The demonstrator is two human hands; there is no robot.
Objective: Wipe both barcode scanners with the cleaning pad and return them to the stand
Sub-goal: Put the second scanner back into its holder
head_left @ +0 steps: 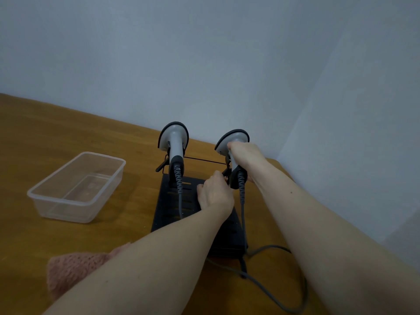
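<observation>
Right hand (pixel 244 155): wrapped around the handle of the right scanner (pixel 231 142), thumb up near the head; the scanner sits in its cradle or just at it, I cannot tell which.
Left hand (pixel 214 193): fingers curled at the foot of that scanner, near the cradle; what they pinch, if anything, is hidden.
Left scanner (pixel 173 142): upright in the stand (pixel 168 208), nobody touching it.
Cables (pixel 272 289): coiled then straight, trailing over the stand's base and looping on the table (pixel 68 133).
Pad (pixel 72 271): pink knitted cloth lying near the left forearm, apart from both hands.
Tub (pixel 77 187): clear, on the left, nothing visible inside.
Handling: the scanner looks like light, rigid, smooth plastic; best gripped at the handle, keeping off the window; the cable will probably drag and may snag the stand.
</observation>
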